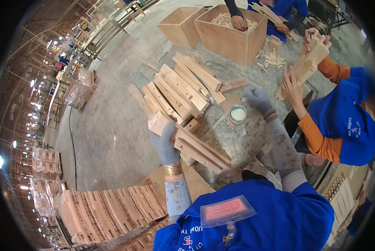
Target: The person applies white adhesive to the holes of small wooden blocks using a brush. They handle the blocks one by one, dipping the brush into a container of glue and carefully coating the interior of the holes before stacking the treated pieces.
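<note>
My left hand (pixel 167 144), in a grey glove, is wrapped round a pale wooden piece (pixel 202 151) held at a slant before my chest. Its upper end shows small holes, and a long groove runs down the lower part. Out to the right, my right hand (pixel 259 101), also gloved in grey, is closed beside a small cup of whitish liquid (pixel 238 114); anything inside its fingers is hidden. The cup stands on a flat brown board (pixel 229 108). Just beyond my left hand lies a pile of shaped wooden pieces (pixel 177 93), several with drilled holes.
A wooden box (pixel 233 41) of dowels stands ahead, beside another box (pixel 179 29). Loose dowels (pixel 274 58) lie near it. On the right, a co-worker (pixel 336 121) holds a wooden piece (pixel 306 62); another reaches into the box. Stacked curved pieces (pixel 112 211) fill the lower left.
</note>
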